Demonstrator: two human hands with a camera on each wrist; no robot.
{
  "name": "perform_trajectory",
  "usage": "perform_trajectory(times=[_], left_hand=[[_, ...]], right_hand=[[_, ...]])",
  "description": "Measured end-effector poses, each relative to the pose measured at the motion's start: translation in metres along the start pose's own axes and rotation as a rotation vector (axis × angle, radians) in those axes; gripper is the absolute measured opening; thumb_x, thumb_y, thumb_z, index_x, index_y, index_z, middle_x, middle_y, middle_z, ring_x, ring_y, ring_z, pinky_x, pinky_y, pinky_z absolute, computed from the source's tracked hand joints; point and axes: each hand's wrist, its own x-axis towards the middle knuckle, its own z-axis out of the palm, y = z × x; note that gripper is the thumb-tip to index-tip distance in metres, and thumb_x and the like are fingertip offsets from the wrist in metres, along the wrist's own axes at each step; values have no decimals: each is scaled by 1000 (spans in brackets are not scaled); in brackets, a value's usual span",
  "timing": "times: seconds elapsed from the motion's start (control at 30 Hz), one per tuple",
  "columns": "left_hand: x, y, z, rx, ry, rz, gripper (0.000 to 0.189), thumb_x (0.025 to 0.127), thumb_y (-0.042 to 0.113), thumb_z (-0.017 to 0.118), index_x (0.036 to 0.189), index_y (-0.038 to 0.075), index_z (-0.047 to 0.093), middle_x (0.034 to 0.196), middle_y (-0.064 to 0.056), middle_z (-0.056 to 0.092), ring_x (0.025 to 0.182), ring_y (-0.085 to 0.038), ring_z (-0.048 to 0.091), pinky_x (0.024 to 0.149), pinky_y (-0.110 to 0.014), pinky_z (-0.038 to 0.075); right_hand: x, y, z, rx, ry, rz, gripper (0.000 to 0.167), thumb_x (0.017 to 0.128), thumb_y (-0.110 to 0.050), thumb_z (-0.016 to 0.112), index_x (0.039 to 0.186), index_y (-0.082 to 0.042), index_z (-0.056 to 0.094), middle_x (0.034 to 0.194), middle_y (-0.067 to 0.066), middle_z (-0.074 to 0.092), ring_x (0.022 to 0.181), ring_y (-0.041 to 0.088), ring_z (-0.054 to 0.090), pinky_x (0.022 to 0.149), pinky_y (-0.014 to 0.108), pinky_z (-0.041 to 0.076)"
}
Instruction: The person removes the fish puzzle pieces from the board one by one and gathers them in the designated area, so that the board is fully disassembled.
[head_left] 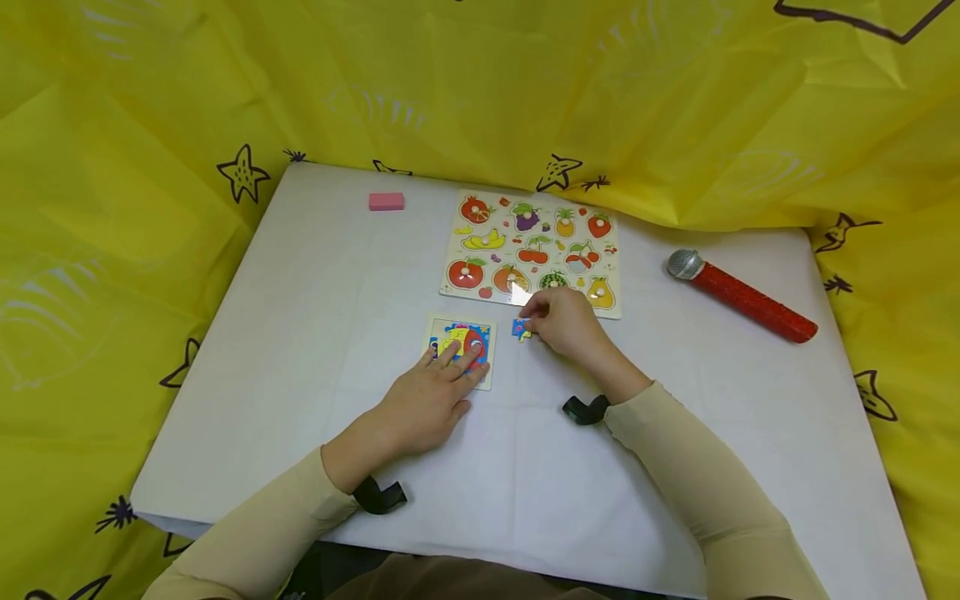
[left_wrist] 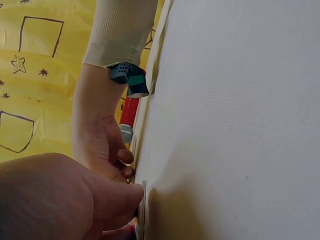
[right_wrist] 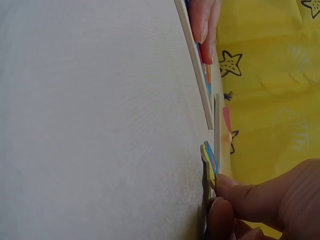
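My left hand (head_left: 427, 400) lies with its fingers spread over a small square jigsaw puzzle (head_left: 486, 333), which shows a red and yellow fish on blue in a pale wooden frame. The palm and fingers cover its lower part. To the right of it, my right hand (head_left: 566, 325) pinches a blue and yellow puzzle piece (head_left: 519, 327) between thumb and fingers. In the right wrist view the piece (right_wrist: 212, 162) is tilted close over the white cloth, with the thumb at its edge. The left fingers (right_wrist: 201, 25) rest on the puzzle there.
A fruit peg board (head_left: 487, 221) lies just behind both hands. Further right is a red microphone (head_left: 750, 304) with a silver head, and a pink block (head_left: 386, 202) sits at the back left. Yellow cloth (head_left: 480, 100) hangs around the white-covered table (head_left: 300, 333).
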Motion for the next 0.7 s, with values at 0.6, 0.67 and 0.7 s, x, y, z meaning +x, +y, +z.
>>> perform_trajectory(times=[0.6, 0.67, 0.7], left_hand=[[-2, 0, -2, -30, 3, 17, 60, 112, 32, 55, 168, 19, 39, 179, -6, 28, 166, -40, 25, 134, -63, 23], [-2, 0, -2, -32, 6, 20, 60, 112, 32, 55, 168, 19, 39, 179, -6, 28, 166, -40, 25, 134, -63, 23], [-2, 0, -2, -32, 6, 20, 60, 112, 32, 55, 168, 19, 39, 179, -6, 28, 166, -40, 25, 134, -63, 23]], right_hand=[[-1, -7, 2, -74, 82, -93, 8, 96, -12, 81, 103, -8, 79, 94, 8, 71, 89, 26, 62, 81, 38, 52], [0, -11, 5, -52, 63, -113, 9, 97, -11, 80, 106, -8, 79, 96, 7, 71, 91, 25, 62, 83, 38, 52], [1, -13, 7, -42, 50, -129, 10, 97, -11, 79, 107, -9, 79, 97, 7, 71, 92, 25, 62, 83, 38, 52]])
